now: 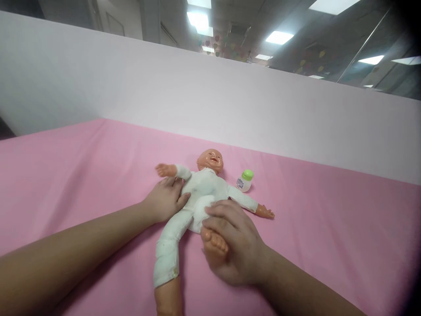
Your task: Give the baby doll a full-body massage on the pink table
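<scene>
Forearms [82, 239] extended toward the doll [205, 188], face-up on the pink sheet [322, 210], its trunk [207, 181] just beyond the grip of the right hand [238, 239]. That hand clasped one foot [215, 244], apparently to hold the knee [203, 209] bent, its palm hidden; the left hand [167, 198] rested unclenched against the trunk, presumably as bracing.
</scene>
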`<state>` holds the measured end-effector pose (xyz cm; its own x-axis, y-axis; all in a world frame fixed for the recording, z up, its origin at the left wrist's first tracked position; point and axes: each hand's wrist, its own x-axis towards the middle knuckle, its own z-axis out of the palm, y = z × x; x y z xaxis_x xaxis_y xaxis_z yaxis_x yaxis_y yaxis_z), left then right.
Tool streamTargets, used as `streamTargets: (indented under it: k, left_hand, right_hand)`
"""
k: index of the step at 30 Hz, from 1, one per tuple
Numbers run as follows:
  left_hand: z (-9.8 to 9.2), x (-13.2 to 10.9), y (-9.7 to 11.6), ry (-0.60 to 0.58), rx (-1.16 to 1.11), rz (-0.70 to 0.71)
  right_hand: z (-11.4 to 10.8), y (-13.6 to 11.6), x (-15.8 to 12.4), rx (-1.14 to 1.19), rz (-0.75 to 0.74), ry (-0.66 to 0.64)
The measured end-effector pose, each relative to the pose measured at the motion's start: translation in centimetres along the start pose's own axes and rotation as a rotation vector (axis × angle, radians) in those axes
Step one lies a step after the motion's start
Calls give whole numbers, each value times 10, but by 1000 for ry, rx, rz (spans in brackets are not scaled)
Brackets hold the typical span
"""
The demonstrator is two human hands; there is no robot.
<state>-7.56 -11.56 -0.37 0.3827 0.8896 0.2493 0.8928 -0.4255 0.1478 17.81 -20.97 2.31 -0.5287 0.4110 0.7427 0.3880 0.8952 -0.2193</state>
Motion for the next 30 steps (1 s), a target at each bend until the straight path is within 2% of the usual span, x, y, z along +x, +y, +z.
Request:
streamTargets:
  k: [5,9,12,21,27,30]
  left_hand:
    - [-3,-1,-1,-72,-3,-99]
    - [0,0,-4,-85,16,-108]
    - [0,0,-4,-88,6,-109]
    - [1,0,-5,-28,-24,-142]
    - [-3,-2,-3,124,111,-18]
    - [-4,-3,-1,179,141,24]
  right_hand:
    - [6,-12,-1,133,-60,-207]
    - [9,-17,-4,123,-47,-378]
    - [8,-18,-5,106,-21,-454]
    - [12,-15,-6,111,-25,-428]
    - [15,-13,-7,104,-50,-379]
    - [15,-13,-7,117,-77,-300]
